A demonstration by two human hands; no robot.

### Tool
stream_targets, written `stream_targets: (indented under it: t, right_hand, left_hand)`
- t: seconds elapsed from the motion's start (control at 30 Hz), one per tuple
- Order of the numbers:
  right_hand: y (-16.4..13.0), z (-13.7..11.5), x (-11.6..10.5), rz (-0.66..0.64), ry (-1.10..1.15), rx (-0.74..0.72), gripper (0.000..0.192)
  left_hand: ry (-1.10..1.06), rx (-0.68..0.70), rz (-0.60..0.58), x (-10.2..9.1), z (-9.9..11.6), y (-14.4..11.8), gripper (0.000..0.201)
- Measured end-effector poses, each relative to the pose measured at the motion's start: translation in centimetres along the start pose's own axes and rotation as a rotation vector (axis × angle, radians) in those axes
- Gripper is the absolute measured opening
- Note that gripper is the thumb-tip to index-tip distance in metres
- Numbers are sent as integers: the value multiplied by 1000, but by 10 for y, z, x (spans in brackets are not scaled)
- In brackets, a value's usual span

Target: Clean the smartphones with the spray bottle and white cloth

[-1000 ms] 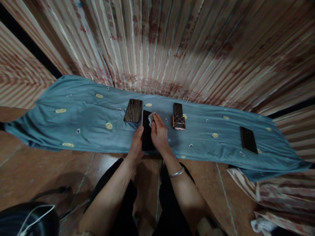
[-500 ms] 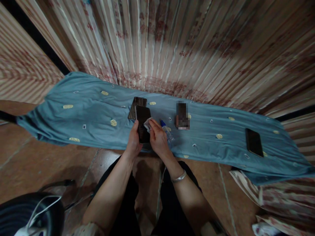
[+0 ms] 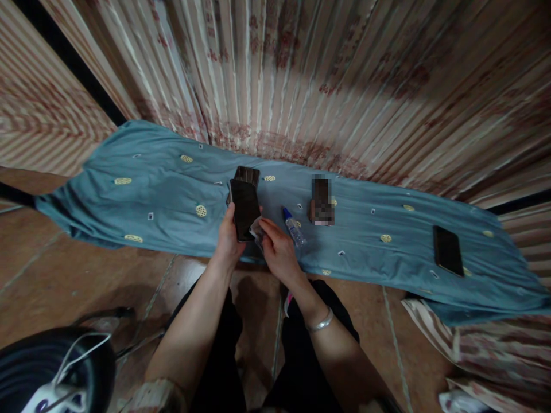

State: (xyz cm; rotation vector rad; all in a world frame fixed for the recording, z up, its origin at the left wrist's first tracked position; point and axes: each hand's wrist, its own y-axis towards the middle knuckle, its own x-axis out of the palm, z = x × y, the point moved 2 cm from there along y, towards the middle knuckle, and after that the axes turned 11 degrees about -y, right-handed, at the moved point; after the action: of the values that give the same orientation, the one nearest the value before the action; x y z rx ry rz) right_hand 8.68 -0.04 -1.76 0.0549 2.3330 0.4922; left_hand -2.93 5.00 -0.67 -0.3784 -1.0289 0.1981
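Note:
My left hand [image 3: 230, 236] is closed around a dark smartphone [image 3: 245, 207], its black screen facing up at me. Between the fingers of my right hand [image 3: 279, 248] is a crumpled pale wipe [image 3: 257, 230], held against the phone's lower right edge. Behind the held phone, a second dark phone [image 3: 247, 172] lies on the blue cloth, partly covered from view. A small clear bottle with a blue cap [image 3: 294, 228] lies on its side just right of my right hand.
The blue patterned cloth [image 3: 172, 198] covers a long narrow surface. Farther right on it are a pixelated dark object [image 3: 322, 201] and another dark phone [image 3: 448, 250]. A pleated curtain [image 3: 275, 80] hangs behind. At lower left stands a black round seat [image 3: 55, 367] with a white cable.
The wipe has slid from the screen's middle right to the phone's lower right edge. My left hand has turned the phone slightly and shifted it left.

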Motion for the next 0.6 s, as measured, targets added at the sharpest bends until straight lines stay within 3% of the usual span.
stream_targets:
  t: [0.13,0.33,0.6]
  right_hand:
    - [-2,2,-4,-25,32,25,56]
    - [-5,6,-13,-48,33,42,39]
    - [-5,-5,-22,35,-194,-60,24]
  left_hand:
    - [-3,14,-9,-1,2,1,47]
    - [-4,-51,17,0,2,1,53]
    - [-9,-90,41,3,-6,-4,58]
